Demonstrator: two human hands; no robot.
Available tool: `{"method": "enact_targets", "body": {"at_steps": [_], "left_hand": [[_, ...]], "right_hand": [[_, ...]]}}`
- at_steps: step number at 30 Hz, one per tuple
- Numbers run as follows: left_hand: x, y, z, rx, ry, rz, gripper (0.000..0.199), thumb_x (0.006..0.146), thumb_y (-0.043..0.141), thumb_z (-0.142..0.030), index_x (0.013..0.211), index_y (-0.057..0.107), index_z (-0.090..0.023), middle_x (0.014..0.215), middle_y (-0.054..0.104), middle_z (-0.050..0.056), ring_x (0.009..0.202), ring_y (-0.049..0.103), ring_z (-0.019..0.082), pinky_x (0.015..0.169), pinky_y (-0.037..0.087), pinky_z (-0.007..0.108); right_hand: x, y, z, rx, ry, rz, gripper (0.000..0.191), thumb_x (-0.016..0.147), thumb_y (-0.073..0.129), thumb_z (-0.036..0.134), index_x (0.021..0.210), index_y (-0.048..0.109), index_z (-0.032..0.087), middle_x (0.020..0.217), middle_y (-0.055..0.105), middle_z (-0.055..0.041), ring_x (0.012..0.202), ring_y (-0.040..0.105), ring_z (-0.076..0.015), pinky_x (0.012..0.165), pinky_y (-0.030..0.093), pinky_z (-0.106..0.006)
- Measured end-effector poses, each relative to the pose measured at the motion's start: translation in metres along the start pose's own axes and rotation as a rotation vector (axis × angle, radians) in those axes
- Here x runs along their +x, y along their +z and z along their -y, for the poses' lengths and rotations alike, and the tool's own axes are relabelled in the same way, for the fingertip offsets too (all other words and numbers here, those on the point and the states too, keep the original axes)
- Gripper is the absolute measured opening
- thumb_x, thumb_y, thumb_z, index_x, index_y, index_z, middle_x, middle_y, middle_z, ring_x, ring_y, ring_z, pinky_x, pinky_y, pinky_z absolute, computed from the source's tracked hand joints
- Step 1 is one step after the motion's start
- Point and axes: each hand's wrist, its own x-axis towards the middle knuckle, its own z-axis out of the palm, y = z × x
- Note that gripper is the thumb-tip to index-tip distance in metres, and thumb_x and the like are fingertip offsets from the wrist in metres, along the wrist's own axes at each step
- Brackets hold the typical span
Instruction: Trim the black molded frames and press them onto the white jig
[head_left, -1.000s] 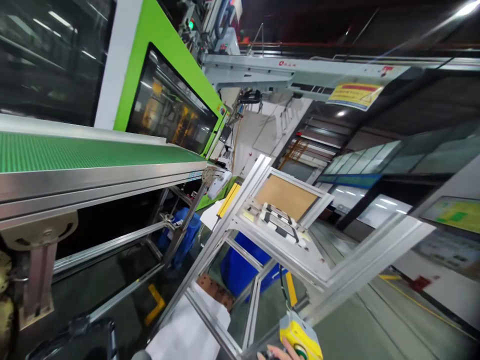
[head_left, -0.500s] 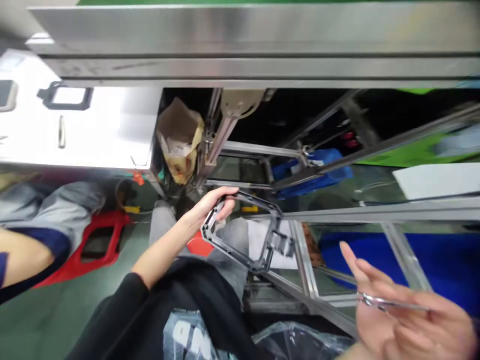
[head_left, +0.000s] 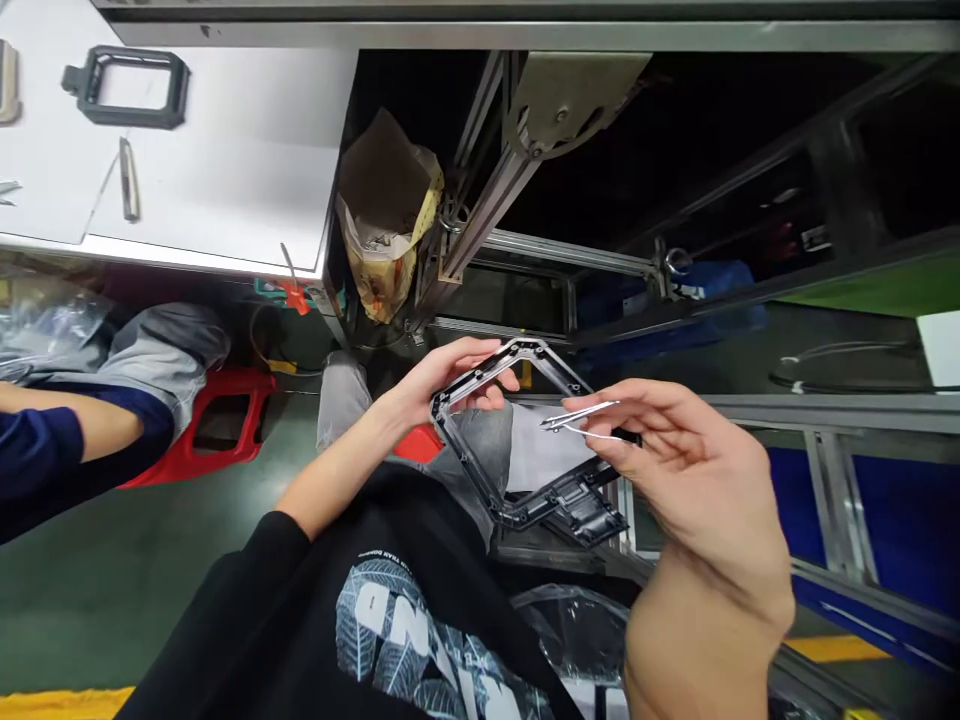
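Observation:
My left hand (head_left: 448,378) is closed on the upper left side of a black plastic frame (head_left: 469,462), which hangs tilted over my lap. The frame is an open ring with cut corners, small holes along its rim and a block-like tab (head_left: 589,508) at the lower right. My right hand (head_left: 679,450) pinches a slim two-armed metal tool (head_left: 574,416), like tweezers, over the frame's opening. Its fingers cover the frame's right side; whether they touch it I cannot tell.
On the white table (head_left: 247,190) at upper left lie another black frame (head_left: 174,92) and a slim knife-like tool (head_left: 129,180). A paper bag (head_left: 386,215) stands below the metal frame (head_left: 495,200). A co-worker's arm (head_left: 112,430) and a red stool (head_left: 225,425) are at left.
My right hand has come in from the lower right and now pinches the metal tool at the frame. My left hand has turned the frame slightly. The view has tilted down.

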Motion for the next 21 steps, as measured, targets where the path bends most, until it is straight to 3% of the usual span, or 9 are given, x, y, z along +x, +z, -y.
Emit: {"method": "enact_targets", "body": {"at_steps": [2, 4, 10, 14, 19, 21], "left_hand": [[-0.013, -0.001, 0.012, 0.000, 0.063, -0.046, 0.034, 0.091, 0.079, -0.041, 0.102, 0.080, -0.009, 0.100, 0.082, 0.014, 0.081, 0.079, 0.021, 0.074, 0.066, 0.024], [-0.025, 0.001, 0.022, 0.054, 0.108, -0.086, 0.037, 0.093, 0.079, -0.042, 0.110, 0.080, -0.009, 0.106, 0.083, 0.017, 0.090, 0.081, 0.023, 0.080, 0.066, 0.024], [-0.043, 0.009, 0.030, 0.089, 0.178, -0.117, 0.039, 0.099, 0.078, -0.042, 0.126, 0.073, -0.014, 0.135, 0.077, 0.018, 0.089, 0.084, 0.026, 0.062, 0.065, 0.023], [-0.046, 0.007, 0.028, 0.090, 0.180, -0.107, 0.045, 0.097, 0.080, -0.049, 0.120, 0.074, -0.010, 0.123, 0.080, 0.020, 0.085, 0.084, 0.028, 0.065, 0.069, 0.027], [-0.046, 0.003, 0.031, 0.058, 0.165, -0.089, 0.048, 0.096, 0.080, -0.052, 0.119, 0.075, -0.010, 0.098, 0.084, 0.016, 0.082, 0.084, 0.028, 0.063, 0.068, 0.026], [-0.047, 0.003, 0.033, 0.046, 0.165, -0.069, 0.051, 0.096, 0.080, -0.055, 0.120, 0.075, -0.011, 0.094, 0.084, 0.014, 0.077, 0.083, 0.028, 0.060, 0.067, 0.026]], "right_hand": [[-0.008, 0.001, -0.001, 0.031, -0.046, -0.097, 0.032, 0.092, 0.086, 0.013, 0.122, 0.075, 0.019, 0.111, 0.079, -0.0080, 0.096, 0.075, -0.0115, 0.089, 0.061, -0.015], [-0.015, 0.002, -0.002, 0.046, -0.071, -0.202, 0.035, 0.092, 0.085, 0.010, 0.124, 0.074, 0.020, 0.114, 0.079, -0.0072, 0.097, 0.075, -0.0108, 0.090, 0.061, -0.015], [-0.027, 0.006, 0.004, 0.159, -0.078, -0.367, 0.030, 0.092, 0.088, 0.022, 0.119, 0.075, 0.020, 0.107, 0.079, -0.0069, 0.096, 0.078, -0.0178, 0.088, 0.068, -0.027], [-0.029, 0.000, 0.008, 0.277, 0.005, -0.456, 0.039, 0.087, 0.095, 0.041, 0.116, 0.075, 0.024, 0.102, 0.080, -0.0040, 0.100, 0.079, -0.0197, 0.077, 0.069, -0.023], [-0.028, -0.003, 0.004, 0.339, -0.029, -0.457, 0.036, 0.091, 0.092, 0.034, 0.121, 0.074, 0.022, 0.110, 0.079, -0.0059, 0.105, 0.078, -0.0250, 0.087, 0.074, -0.046], [-0.028, -0.002, 0.003, 0.334, -0.021, -0.471, 0.038, 0.090, 0.093, 0.033, 0.121, 0.074, 0.021, 0.110, 0.079, -0.0069, 0.105, 0.078, -0.0252, 0.087, 0.073, -0.046]]}}
